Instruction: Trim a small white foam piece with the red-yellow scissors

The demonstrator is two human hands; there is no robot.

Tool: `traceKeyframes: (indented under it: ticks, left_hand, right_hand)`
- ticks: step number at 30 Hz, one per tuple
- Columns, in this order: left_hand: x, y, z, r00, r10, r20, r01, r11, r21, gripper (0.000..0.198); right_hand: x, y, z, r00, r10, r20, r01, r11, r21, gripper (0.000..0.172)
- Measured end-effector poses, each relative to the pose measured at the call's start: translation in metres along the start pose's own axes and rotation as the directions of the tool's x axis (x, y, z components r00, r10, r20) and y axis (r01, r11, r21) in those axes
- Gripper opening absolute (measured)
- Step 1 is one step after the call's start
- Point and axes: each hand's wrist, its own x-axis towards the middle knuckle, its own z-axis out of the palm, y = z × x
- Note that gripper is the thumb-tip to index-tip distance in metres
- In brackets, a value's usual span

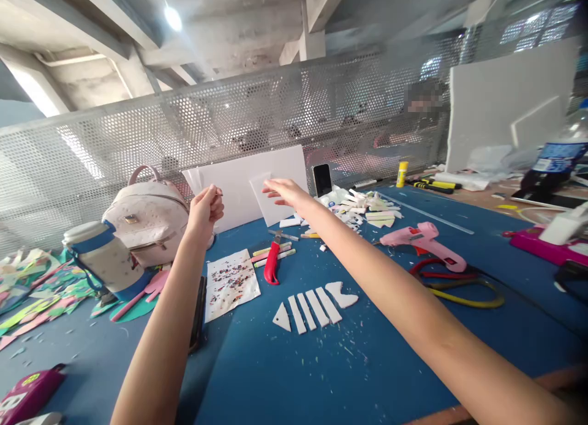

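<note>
My left hand (206, 206) is raised over the far side of the blue table (294, 376), its fingers curled into a fist. Whatever it holds, if anything, is hidden. My right hand (285, 191) reaches out with fingers stretched and apart, in front of a small white board (267, 204). Whether the fingertips touch that board I cannot tell. A larger white board (229, 189) stands behind both hands. Nearer to me, white foam pieces lie in a fish-skeleton row: a head (282, 318), several strips (307, 312) and a tail (342, 294).
A red-handled utility knife (272, 263) and a speckled sheet (231, 284) lie mid-table. To the right are a pink glue gun (425, 242), scissors (468, 290) and foam scraps (362, 207). On the left stand a flask (103, 259) and a backpack (147, 217). A phone (322, 180) leans behind.
</note>
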Motion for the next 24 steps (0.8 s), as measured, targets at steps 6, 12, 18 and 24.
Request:
traceKeyframes:
  ticks: [6, 12, 18, 24]
  left_hand:
    - [-0.006, 0.006, 0.025, 0.989, -0.019, 0.147, -0.009, 0.981, 0.194, 0.023]
    - [-0.011, 0.007, 0.033, 0.973, -0.053, 0.225, -0.025, 0.942, 0.333, 0.024]
    - [-0.010, 0.005, 0.029, 0.960, -0.094, 0.265, -0.017, 0.921, 0.390, 0.023]
    - [-0.009, 0.004, 0.030, 0.940, -0.103, 0.325, -0.060, 0.887, 0.458, 0.024]
  right_hand:
    - [-0.014, -0.018, 0.019, 0.978, -0.124, 0.171, 0.150, 0.977, -0.152, 0.033]
    - [-0.013, -0.021, 0.023, 0.964, -0.196, 0.180, 0.232, 0.950, -0.208, 0.029]
    - [-0.010, -0.016, 0.011, 0.965, -0.244, 0.094, 0.260, 0.938, -0.231, 0.027]
    - [-0.004, -0.010, 0.015, 0.957, -0.280, 0.079, 0.291, 0.923, -0.250, 0.028]
